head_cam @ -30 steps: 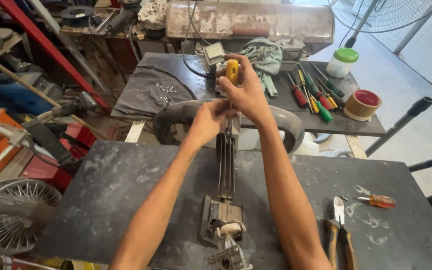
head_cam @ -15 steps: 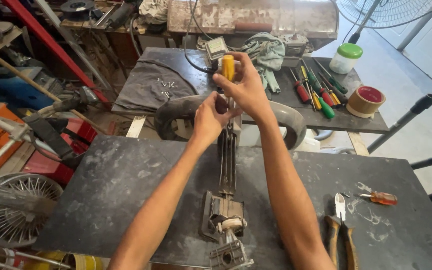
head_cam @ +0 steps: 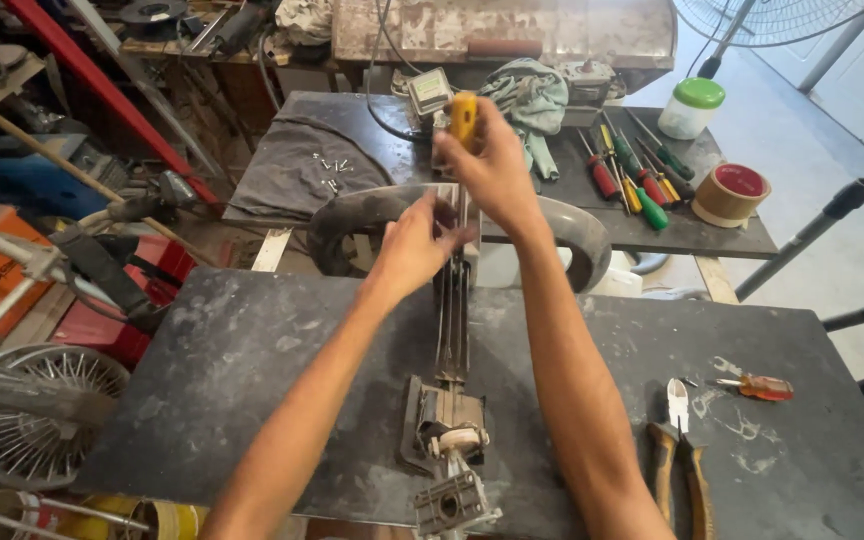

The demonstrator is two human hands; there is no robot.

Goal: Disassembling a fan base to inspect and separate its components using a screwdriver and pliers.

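Note:
A long metal assembly (head_cam: 452,300) of thin rods lies along the dark worktable (head_cam: 252,400), ending in a small motor block (head_cam: 447,420) near me. My right hand (head_cam: 492,165) grips a yellow-handled screwdriver (head_cam: 464,118), its shaft pointing down at the far end of the assembly. My left hand (head_cam: 417,240) pinches the rods just below that end, fingers closed on them. A curved grey plastic piece (head_cam: 562,230) arches behind both hands.
Pliers (head_cam: 677,440) and a small orange screwdriver (head_cam: 757,385) lie at the right of the table. The far bench holds several screwdrivers (head_cam: 632,175), a tape roll (head_cam: 730,195), a white jar (head_cam: 690,108), a cloth (head_cam: 302,160) with screws. Wire wheel (head_cam: 22,420) at left.
Both hands stay at the far end of the assembly. My right hand with the screwdriver has shifted slightly higher; the left hand has turned a little on the rods.

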